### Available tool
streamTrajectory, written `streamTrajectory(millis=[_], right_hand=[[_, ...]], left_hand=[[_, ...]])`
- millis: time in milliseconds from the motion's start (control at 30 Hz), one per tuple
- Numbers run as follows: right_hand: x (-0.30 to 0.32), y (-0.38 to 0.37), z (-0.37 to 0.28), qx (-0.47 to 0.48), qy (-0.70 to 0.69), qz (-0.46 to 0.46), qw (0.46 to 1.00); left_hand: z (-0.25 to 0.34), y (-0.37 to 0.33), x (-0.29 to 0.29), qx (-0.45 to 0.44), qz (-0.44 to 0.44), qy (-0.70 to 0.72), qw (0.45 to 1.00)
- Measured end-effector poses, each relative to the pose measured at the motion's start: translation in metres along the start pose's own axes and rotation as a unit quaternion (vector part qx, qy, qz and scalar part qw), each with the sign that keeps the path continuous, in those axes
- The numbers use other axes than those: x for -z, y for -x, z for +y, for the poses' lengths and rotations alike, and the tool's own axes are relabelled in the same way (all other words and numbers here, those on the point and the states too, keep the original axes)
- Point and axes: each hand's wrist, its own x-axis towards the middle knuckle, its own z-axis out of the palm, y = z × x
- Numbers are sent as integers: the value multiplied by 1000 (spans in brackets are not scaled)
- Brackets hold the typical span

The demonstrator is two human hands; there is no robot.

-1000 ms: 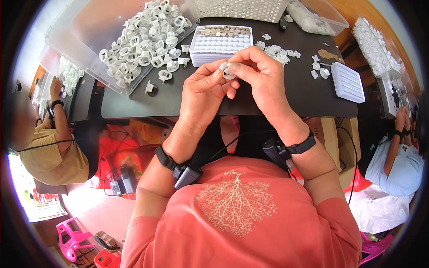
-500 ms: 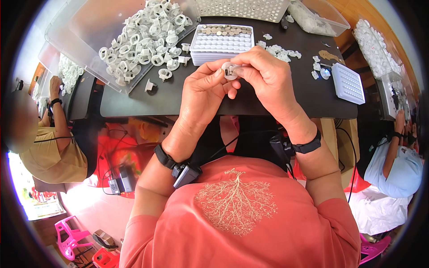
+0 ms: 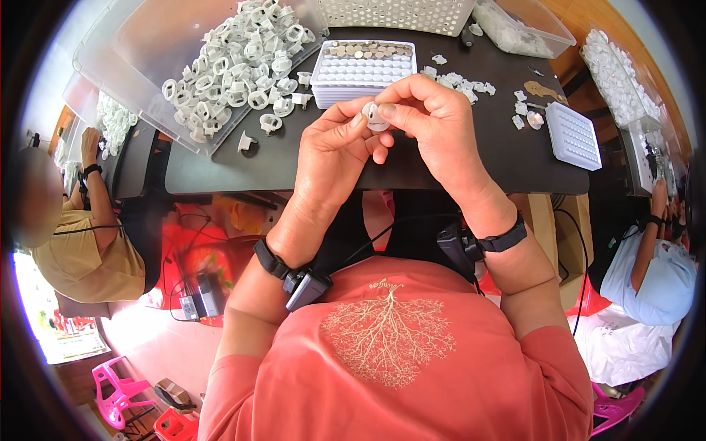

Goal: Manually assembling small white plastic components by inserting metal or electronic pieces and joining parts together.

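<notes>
Above the near edge of the dark table, my left hand (image 3: 331, 151) pinches a small round white plastic part (image 3: 376, 122) between thumb and fingers. My right hand (image 3: 445, 136) is closed on the same part from the right, its thumb pressed against the face. Whether a smaller piece sits under that thumb is hidden. Just beyond my hands stands a stack of white cell trays (image 3: 364, 76), with small silver discs (image 3: 368, 49) along the far rows. To the left, many translucent white ring-shaped parts (image 3: 243, 70) spill from a clear plastic bin (image 3: 132, 110).
Small white pieces (image 3: 460, 84) lie right of the stack, near a glowing piece (image 3: 535, 120) and another white tray (image 3: 573, 140). A perforated white basket (image 3: 397, 13) and a clear tub (image 3: 515, 33) stand at the back. Co-workers sit at both sides.
My right thumb has moved onto the face of the round part, where a dark slot showed before. The glowing piece at the right has turned from blue to whitish.
</notes>
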Motion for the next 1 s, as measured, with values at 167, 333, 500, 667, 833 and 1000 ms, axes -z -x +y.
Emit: streamTrajectory(millis=[167,333,500,667,833,1000], right_hand=[[3,0,-2,10,41,-5,999],[3,1,1,53,94,-11,994],[3,1,5,129,138,-10,982],[7,-1,6,145,145,-26,978],[13,-7,-10,-15,52,-90,994],[16,-12,-14,-58,22,-133,989]], left_hand=[[0,0,0,-2,-7,-2,1000],[0,0,-1,0,-7,-6,1000],[0,1,0,1,-1,-9,1000],[-1,3,-2,-3,0,-58,998],[0,3,-3,1,-6,-59,998],[0,5,-4,-3,-9,-61,998]])
